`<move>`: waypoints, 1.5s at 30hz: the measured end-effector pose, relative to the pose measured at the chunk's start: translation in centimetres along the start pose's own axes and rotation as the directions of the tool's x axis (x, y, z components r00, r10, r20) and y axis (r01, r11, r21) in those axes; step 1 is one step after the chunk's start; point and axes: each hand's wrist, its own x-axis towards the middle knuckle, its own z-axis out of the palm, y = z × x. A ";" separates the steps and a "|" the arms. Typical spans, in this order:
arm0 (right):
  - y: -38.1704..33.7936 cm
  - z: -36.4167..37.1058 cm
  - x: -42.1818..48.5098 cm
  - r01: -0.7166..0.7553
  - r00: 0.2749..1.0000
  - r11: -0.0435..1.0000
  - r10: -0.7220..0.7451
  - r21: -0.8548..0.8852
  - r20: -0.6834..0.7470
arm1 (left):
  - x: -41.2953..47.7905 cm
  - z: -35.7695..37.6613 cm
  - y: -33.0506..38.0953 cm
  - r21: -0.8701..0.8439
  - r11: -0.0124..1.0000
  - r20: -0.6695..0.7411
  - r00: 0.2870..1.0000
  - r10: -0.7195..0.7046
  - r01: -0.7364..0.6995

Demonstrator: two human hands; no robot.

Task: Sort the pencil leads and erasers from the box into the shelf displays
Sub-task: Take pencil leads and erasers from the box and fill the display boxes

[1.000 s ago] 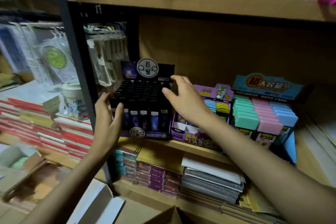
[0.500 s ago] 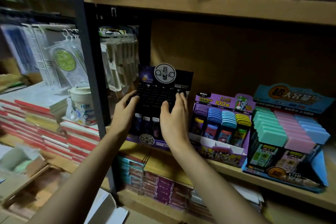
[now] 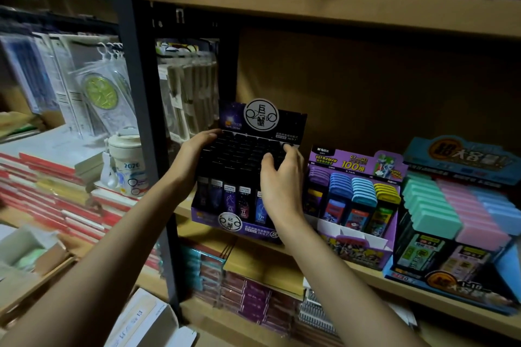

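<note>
A black display box of pencil leads [image 3: 235, 156] with a round logo card stands on the wooden shelf [image 3: 363, 275], at its left end. My left hand [image 3: 194, 155] grips the box's upper left edge, thumb on top. My right hand [image 3: 279, 180] rests on the tops of the lead cases at the right side, fingers bent and pressing down. Right of it stands a purple lead display [image 3: 355, 200] with coloured cases, then a blue display [image 3: 451, 214] of teal, pink and blue cases.
A dark metal upright [image 3: 141, 121] borders the shelf on the left, close to my left hand. Hanging packets [image 3: 186, 84] sit behind the box. Stacked notebooks [image 3: 56, 191] and a white cup [image 3: 125, 160] lie left. An open white carton [image 3: 146, 324] is below.
The view has moved closer. My left hand has slid up from the box's lower side to its upper left edge, and my right hand has shifted toward the back right cases.
</note>
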 end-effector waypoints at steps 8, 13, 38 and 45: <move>-2.0 -1.1 1.2 0.203 0.979 0.862 -0.196 -0.464 0.063 | 0.3 1.0 1.1 0.237 0.968 -0.044 0.994 0.098 -0.085; -1.1 -0.9 1.6 0.172 0.973 0.894 -0.089 -0.413 0.212 | 0.5 1.4 1.5 0.171 0.985 -0.069 0.997 0.031 -0.019; 0.1 -10.6 -3.9 0.516 0.839 0.833 -0.444 -0.200 0.315 | -9.7 3.2 2.4 0.881 0.136 0.290 0.744 0.602 -0.453; 6.9 -13.6 -9.8 0.443 0.858 0.831 -0.283 -0.337 0.428 | -15.1 6.4 -5.6 0.865 0.502 -0.147 0.964 0.221 0.017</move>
